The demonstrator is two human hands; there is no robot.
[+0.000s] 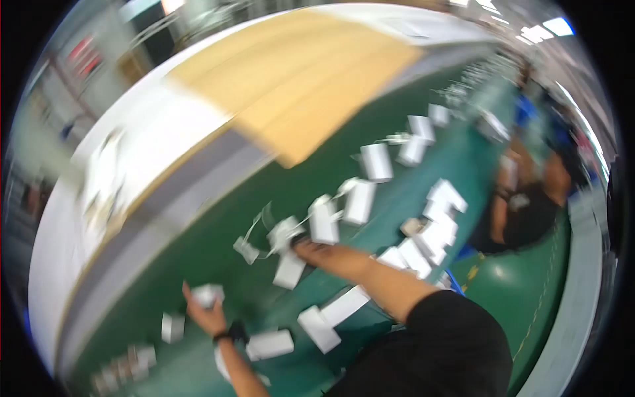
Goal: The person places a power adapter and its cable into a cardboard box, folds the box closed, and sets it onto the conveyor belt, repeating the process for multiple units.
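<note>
Along the green tabletop (218, 245), a smooth matt surface that bends with the lens, small white boxes lie scattered in a loose trail from the lower left to the upper right. They look like plain cardboard cartons, flat-sided and rectangular, some upright and some on their sides; roughly twenty can be made out, but blur melts the far ones together, so an exact count is not possible. The left hand (206, 311), wearing a dark wristband (233, 331), is raised palm up with its fingers curled round one small white box (208, 294), the grip closed loosely on it just above the tabletop. The right hand (311, 250) stretches forward on a bare forearm from a black sleeve (450, 344); its fingertips touch or hide under a white box (324, 221), and whether the grip is closed on it cannot be told because of the motion blur. Just left of that hand lie crumpled scraps of clear film (261, 221), thin and glossy. Two longer white boxes (331, 317) lie near the right forearm, and another (270, 344) sits beside the left wrist. Beyond the green surface runs a grey strip, then a pale wooden board (297, 79) with a smooth face, partly over a white surface. At the far right another person in dark clothing (529, 212) sits at the same tabletop, heavily blurred.
</note>
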